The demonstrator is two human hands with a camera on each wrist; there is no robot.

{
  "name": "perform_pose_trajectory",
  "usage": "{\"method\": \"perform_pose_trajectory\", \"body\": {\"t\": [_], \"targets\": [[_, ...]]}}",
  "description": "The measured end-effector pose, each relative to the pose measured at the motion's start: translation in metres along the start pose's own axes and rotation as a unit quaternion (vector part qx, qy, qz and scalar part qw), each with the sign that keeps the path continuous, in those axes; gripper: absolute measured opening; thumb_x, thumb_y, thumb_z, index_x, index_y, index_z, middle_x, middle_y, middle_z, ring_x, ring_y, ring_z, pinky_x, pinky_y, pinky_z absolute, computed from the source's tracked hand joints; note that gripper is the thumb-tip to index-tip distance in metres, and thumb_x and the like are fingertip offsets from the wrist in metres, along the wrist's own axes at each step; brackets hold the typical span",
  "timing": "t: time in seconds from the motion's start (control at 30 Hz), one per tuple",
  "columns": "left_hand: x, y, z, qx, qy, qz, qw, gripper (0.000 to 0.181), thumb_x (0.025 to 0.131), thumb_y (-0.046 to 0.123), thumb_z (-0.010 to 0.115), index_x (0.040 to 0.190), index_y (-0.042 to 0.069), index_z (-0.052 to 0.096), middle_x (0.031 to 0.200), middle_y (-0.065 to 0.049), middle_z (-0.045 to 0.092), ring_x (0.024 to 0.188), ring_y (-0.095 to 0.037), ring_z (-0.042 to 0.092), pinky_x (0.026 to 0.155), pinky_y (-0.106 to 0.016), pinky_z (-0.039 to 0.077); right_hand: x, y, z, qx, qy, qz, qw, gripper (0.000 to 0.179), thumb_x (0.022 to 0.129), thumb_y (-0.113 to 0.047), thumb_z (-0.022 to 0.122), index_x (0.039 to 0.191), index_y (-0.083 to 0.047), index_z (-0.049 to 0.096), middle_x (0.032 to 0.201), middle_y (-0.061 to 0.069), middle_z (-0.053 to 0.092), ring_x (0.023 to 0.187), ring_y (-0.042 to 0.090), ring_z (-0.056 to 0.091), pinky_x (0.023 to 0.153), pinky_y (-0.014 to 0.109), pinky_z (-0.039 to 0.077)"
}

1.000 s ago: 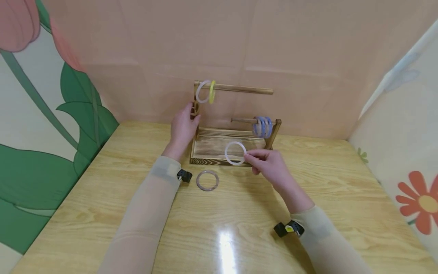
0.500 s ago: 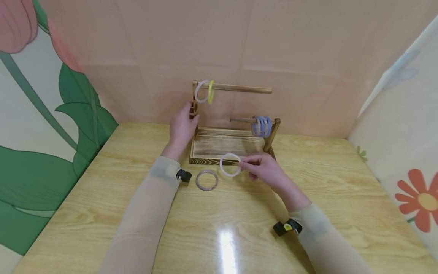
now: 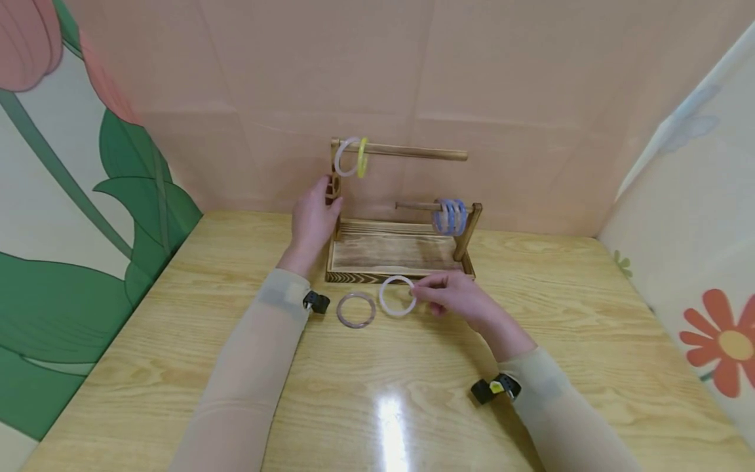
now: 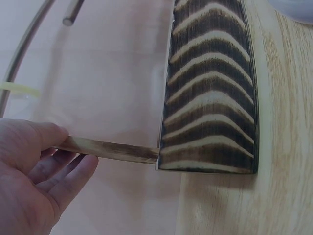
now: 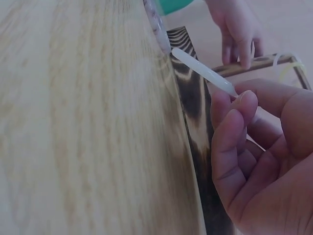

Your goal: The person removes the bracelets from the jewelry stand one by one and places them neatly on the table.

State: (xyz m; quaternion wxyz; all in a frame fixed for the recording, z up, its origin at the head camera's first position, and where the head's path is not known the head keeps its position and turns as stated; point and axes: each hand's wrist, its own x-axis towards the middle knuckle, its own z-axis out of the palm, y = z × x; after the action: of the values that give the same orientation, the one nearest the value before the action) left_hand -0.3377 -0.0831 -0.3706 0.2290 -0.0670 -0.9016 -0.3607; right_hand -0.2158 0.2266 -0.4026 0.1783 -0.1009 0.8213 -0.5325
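My left hand [image 3: 314, 219] grips the left post [image 4: 112, 149] of a wooden bangle stand [image 3: 354, 278], thumb on one side and fingers on the other. Between thumb and fingertips, my right hand [image 3: 451, 294] pinches the right edge of a white bangle [image 3: 381, 296] in front of the stand's tray. In the right wrist view this bangle [image 5: 203, 71] is seen nearly edge-on; whether it touches the table I cannot tell. Just left of it, a greyish-purple bangle [image 3: 356, 325] lies flat on the table.
A pale bangle [image 3: 339, 160] and a yellow bangle [image 3: 362, 164] hang at the left of the upper bar [image 3: 419, 152]. Several blue bangles [image 3: 451, 218] hang on the lower bar [image 3: 413, 206], near the right post [image 3: 468, 235]. Behind the table [image 3: 330, 393] rises a pinkish backdrop [image 3: 271, 85].
My right hand has brought the white bangle down and toward me, from over the tray to in front of it. The left hand keeps its hold on the post.
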Motion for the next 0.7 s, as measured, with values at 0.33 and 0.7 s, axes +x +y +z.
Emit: {"method": "perform_pose_trajectory", "body": {"t": [0.33, 0.7], "targets": [[0.001, 0.000, -0.002, -0.003, -0.007, -0.006, 0.9999, 0.055, 0.108, 0.020, 0.074, 0.156, 0.000, 0.056, 0.146, -0.023, 0.067, 0.130, -0.043, 0.067, 0.111, -0.055, 0.054, 0.005, 0.009, 0.000, 0.005, -0.025, 0.024, 0.9994, 0.030, 0.108, -0.021, 0.074, 0.121, 0.006, 0.078, 0.079, 0.008, 0.070, 0.065, 0.011, 0.058, 0.064, 0.025, 0.052], [0.001, 0.000, -0.001, -0.001, -0.005, -0.004, 1.0000, 0.054, 0.107, 0.018, 0.076, 0.155, 0.000, 0.057, 0.145, -0.024, 0.068, 0.129, -0.043, 0.068, 0.112, -0.055, 0.054, 0.005, 0.014, 0.001, 0.018, -0.037, 0.048, 0.9980, 0.029, 0.107, -0.018, 0.075, 0.121, 0.006, 0.079, 0.094, 0.009, 0.076, 0.066, 0.009, 0.060, 0.063, 0.023, 0.054]]}}
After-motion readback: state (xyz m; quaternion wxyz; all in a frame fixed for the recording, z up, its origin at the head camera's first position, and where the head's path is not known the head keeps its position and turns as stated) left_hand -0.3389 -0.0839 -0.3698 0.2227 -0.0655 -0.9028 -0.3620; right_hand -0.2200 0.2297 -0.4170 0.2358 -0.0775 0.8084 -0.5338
